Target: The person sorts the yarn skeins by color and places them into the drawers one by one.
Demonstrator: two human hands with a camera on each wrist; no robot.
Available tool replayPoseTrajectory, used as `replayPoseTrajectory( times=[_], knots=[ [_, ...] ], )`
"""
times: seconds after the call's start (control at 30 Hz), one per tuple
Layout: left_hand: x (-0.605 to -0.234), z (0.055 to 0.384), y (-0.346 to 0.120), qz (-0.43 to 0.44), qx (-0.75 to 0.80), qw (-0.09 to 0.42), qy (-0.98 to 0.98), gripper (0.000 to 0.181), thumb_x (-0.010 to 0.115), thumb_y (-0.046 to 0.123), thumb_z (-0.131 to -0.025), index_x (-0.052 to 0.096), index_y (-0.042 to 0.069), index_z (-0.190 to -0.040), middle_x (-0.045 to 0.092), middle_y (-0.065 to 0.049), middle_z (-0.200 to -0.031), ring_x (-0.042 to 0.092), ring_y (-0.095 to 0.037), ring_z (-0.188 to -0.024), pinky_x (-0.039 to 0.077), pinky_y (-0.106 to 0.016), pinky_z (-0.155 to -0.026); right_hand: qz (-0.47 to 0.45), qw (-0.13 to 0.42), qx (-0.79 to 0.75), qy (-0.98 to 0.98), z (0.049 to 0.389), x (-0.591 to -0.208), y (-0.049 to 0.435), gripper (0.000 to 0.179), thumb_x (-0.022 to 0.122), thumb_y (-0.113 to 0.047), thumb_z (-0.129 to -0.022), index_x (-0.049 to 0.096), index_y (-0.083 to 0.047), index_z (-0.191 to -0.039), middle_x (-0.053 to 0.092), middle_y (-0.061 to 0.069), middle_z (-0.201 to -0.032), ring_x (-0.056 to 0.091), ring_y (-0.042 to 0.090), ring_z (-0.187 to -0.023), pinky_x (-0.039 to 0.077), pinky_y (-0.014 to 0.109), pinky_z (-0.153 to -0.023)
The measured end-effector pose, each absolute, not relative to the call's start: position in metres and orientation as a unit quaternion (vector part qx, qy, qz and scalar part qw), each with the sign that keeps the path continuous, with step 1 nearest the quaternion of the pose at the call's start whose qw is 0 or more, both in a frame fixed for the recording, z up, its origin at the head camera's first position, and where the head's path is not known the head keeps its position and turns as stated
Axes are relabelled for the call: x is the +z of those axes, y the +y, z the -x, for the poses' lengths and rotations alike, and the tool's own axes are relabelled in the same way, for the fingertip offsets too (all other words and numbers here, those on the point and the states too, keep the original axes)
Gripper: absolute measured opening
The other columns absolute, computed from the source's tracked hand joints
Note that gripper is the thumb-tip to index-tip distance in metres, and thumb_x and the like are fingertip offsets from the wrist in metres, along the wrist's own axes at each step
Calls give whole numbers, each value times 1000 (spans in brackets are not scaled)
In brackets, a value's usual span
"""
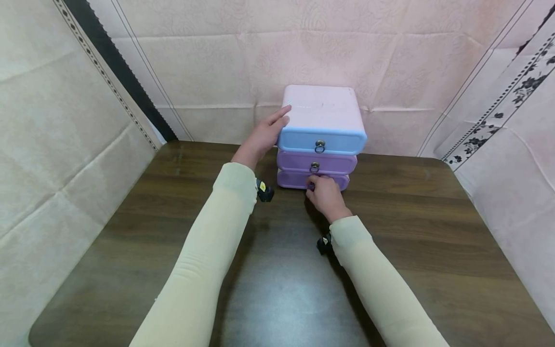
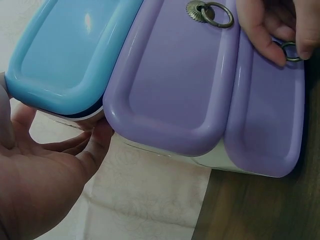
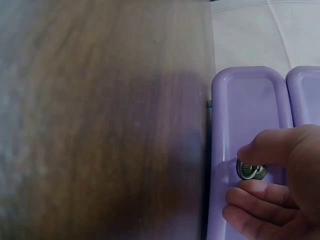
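Observation:
A small three-drawer cabinet [image 1: 323,108] with a pale pink top stands near the table's back edge. Its upper drawer front [image 1: 338,141] is blue; the middle drawer [image 1: 336,163] and bottom drawer [image 2: 272,110] are purple, each with a metal ring pull. My left hand [image 1: 266,132] rests against the cabinet's upper left side, fingers extended; in the left wrist view part of it is hidden behind the blue front. At the bottom drawer, my right hand [image 1: 327,195] pinches the ring pull [image 3: 248,170] between thumb and fingers. All three drawer fronts look nearly flush.
The cabinet stands on a dark brown wooden table [image 1: 277,289] with rounded corners. Pale patterned cloth [image 1: 208,72] hangs behind and at both sides. A small black device [image 1: 264,191] is strapped at the left wrist, another [image 1: 324,244] at the right.

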State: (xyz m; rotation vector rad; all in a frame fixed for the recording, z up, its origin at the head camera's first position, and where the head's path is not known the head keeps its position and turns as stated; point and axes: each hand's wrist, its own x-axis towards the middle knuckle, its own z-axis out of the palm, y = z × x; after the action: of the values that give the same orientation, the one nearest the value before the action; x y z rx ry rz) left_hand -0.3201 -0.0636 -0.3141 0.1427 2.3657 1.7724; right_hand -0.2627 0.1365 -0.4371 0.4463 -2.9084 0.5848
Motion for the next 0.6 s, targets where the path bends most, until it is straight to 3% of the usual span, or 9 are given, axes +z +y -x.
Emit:
replayPoseTrajectory(
  times=[0.6],
  knots=[
    [-309, 315, -62, -47, 607, 95, 788, 40, 41, 50, -101, 36, 56, -140, 24, 22, -157, 20, -11, -149, 28, -46, -117, -147, 61, 214, -964, 262, -439, 141, 22, 63, -14, -90, 68, -12, -111, 66, 15, -106, 61, 34, -102, 50, 48, -87]
  ],
)
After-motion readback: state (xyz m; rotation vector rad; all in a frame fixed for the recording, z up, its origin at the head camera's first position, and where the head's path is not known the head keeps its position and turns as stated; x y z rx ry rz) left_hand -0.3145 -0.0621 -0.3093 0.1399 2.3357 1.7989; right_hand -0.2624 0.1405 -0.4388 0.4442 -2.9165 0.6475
